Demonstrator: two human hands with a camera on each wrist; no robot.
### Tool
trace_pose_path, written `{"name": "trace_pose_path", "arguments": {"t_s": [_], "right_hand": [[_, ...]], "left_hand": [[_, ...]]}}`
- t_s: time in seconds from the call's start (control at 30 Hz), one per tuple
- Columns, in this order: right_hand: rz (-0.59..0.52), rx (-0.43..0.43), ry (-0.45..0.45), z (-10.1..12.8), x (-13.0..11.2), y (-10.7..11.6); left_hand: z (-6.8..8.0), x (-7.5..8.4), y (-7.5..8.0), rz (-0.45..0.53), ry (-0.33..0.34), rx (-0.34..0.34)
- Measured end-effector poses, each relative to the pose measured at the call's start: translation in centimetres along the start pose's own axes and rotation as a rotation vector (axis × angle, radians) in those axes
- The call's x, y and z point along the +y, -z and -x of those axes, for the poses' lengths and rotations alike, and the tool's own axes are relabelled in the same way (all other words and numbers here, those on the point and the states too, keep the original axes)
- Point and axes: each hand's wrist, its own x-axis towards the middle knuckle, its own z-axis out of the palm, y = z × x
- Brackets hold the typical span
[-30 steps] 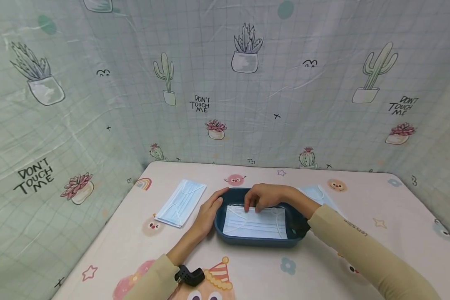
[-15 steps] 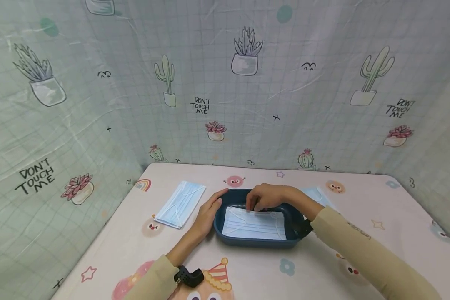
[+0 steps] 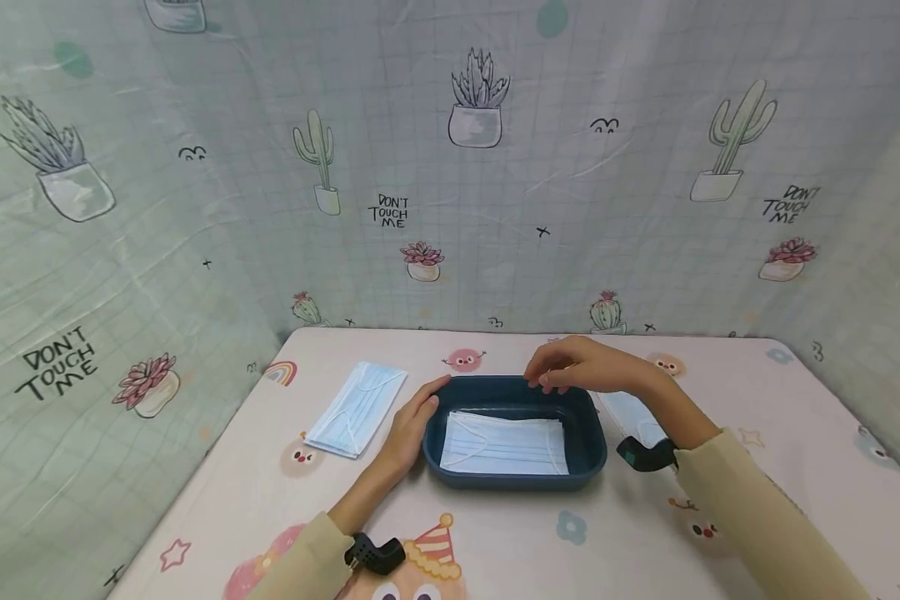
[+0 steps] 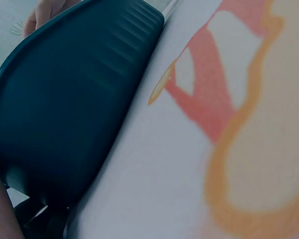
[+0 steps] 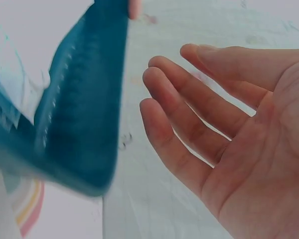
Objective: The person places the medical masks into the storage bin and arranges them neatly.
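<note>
Tabletop bears tray [image 3: 591,433]; left hand [image 3: 414,421] touches rim, right hand [image 3: 581,367] hovers.

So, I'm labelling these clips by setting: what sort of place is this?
Probably a makeshift recording booth: a cactus-print curtain walls in a table under a cartoon cloth, where face masks lie beside a dark blue tray.

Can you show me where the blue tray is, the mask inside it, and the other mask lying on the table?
blue tray [image 3: 587,437]: head view, its right wall.
mask in the tray [image 3: 504,445]: head view, middle of its pleats.
mask on the table [image 3: 356,407]: head view, its middle.
</note>
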Motion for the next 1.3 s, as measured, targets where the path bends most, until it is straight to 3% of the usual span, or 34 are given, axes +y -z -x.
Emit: {"name": "trace_pose_path", "arguments": {"t_s": [0.1, 0.3, 0.5, 0.77, 1.3], "right_hand": [[-0.004, 0.065, -0.012, 1.7, 0.7, 0.6], [0.001, 0.217, -0.036, 4.4, 2.7, 1.5], [-0.027, 0.329, -0.063, 6.7, 4.2, 2.0], [-0.020, 0.447, -0.171, 8.9, 5.4, 2.8], [-0.030, 0.521, -0.252, 10.3, 8.6, 3.2]], "left_hand": [[0.3, 0.2, 0.0, 0.012, -0.008, 0.000], [-0.3, -2.2, -0.1, 0.009, -0.031, -0.008], [-0.4, -2.2, -0.2, 0.027, -0.022, -0.006], [-0.5, -2.1, 0.0, 0.002, -0.020, -0.027], [-0.4, -2.2, 0.2, 0.003, -0.024, -0.019]]}}
